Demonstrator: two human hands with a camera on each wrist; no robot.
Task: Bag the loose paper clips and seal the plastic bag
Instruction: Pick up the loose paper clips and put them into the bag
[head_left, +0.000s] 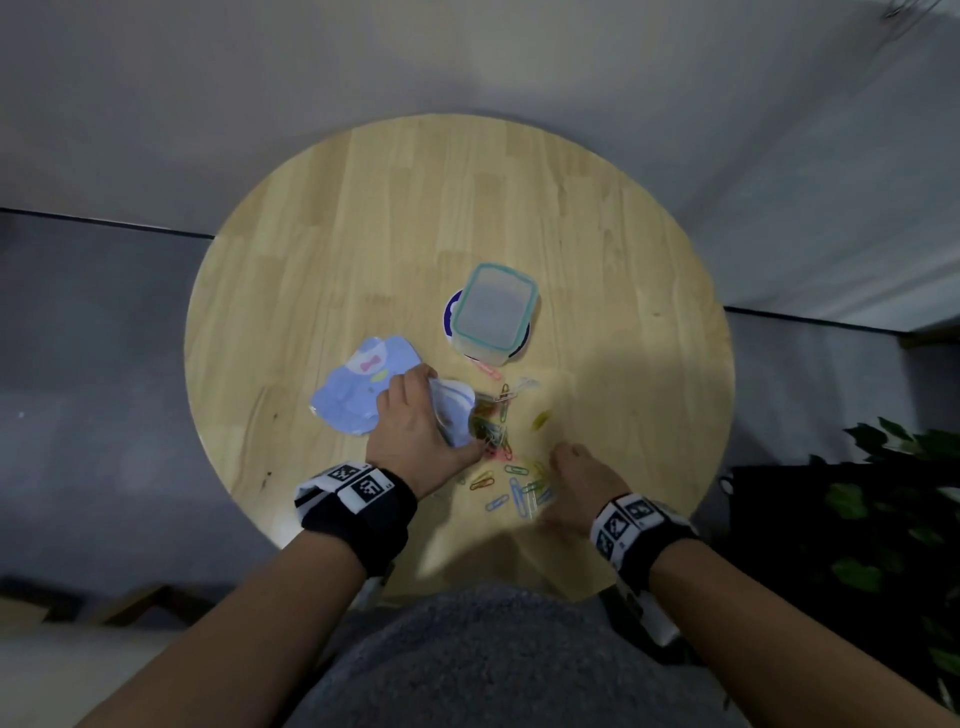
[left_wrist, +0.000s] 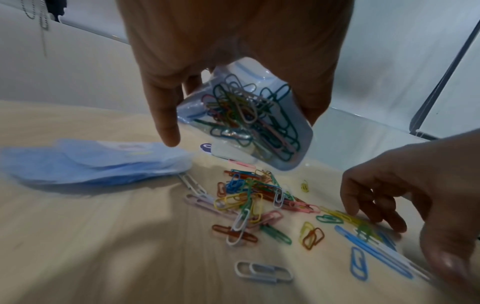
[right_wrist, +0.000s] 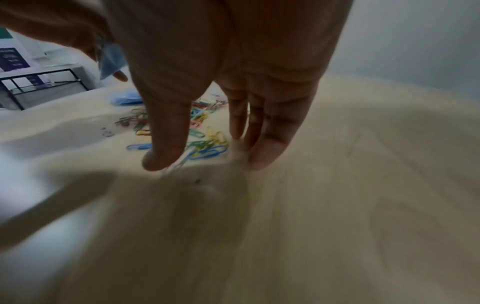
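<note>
My left hand (head_left: 415, 426) grips a small clear plastic bag (head_left: 457, 415) (left_wrist: 249, 115) above the round wooden table (head_left: 363, 208); the bag holds several coloured paper clips and hangs tilted. Loose paper clips (head_left: 511, 478) (left_wrist: 249, 201) (right_wrist: 205, 144) lie scattered on the wood below and to the right of the bag. My right hand (head_left: 571, 478) (right_wrist: 205, 162) reaches down over the right part of the scatter, fingers extended, fingertips (left_wrist: 376, 218) touching the table among yellow and blue clips. Nothing shows in its grasp.
A stack of pale blue bags (head_left: 358, 384) (left_wrist: 98, 162) lies left of the left hand. A clear lidded box with a teal rim (head_left: 493, 312) stands on a blue-edged disc behind the clips. A dark plant (head_left: 893, 519) stands at the right, off the table.
</note>
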